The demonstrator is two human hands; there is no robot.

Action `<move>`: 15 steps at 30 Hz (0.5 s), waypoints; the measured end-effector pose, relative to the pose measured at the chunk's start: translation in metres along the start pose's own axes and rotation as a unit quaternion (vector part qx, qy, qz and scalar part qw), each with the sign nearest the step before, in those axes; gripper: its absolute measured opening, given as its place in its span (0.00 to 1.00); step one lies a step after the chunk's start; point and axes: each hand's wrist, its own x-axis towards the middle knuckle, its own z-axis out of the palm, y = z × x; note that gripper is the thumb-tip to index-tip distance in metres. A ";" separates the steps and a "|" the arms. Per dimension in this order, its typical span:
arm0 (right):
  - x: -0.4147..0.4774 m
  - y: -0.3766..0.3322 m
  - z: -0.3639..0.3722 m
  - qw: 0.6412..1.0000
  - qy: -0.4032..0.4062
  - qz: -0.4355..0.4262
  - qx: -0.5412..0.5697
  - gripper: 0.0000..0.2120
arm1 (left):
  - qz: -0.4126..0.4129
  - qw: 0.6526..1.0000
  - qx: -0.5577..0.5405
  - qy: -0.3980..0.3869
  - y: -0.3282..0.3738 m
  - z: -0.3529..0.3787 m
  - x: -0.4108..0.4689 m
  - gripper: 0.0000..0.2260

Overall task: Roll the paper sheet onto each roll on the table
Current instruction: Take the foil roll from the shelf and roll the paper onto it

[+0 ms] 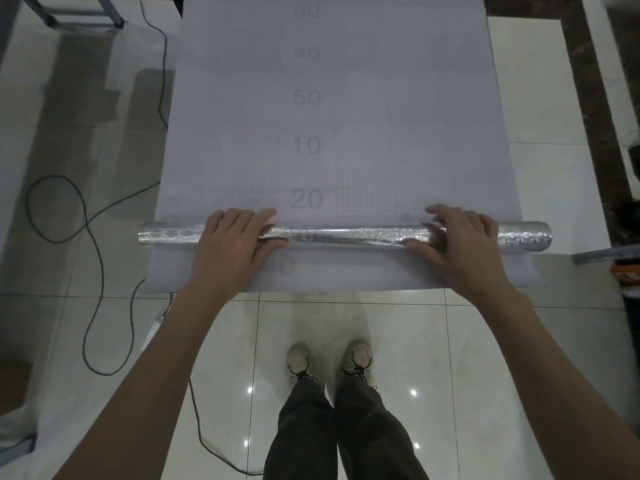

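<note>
The silver roll (346, 233) lies crosswise on the paper sheet (346, 133), near its front edge; the left hand (235, 247) and right hand (460, 244) clasp it, fingers (239, 218) curled over, spaced wide, probably so it winds evenly.

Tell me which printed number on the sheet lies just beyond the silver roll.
The 20, right beside the roll; 10, 50 and 40 lie farther up the sheet.

Head view, steeply down, near paper sheet (381, 116)
</note>
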 end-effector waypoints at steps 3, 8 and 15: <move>0.000 0.005 0.002 1.000 0.017 -0.020 -0.012 0.29 | -0.010 1.000 -0.005 -0.009 0.000 -0.001 0.001 0.21; 0.006 0.005 0.003 0.998 0.033 -0.022 -0.048 0.27 | -0.023 0.999 -0.002 -0.022 0.003 0.000 -0.003 0.25; 0.006 0.006 0.000 0.999 0.028 -0.015 -0.027 0.29 | -0.021 1.000 -0.010 -0.011 0.004 0.000 -0.003 0.21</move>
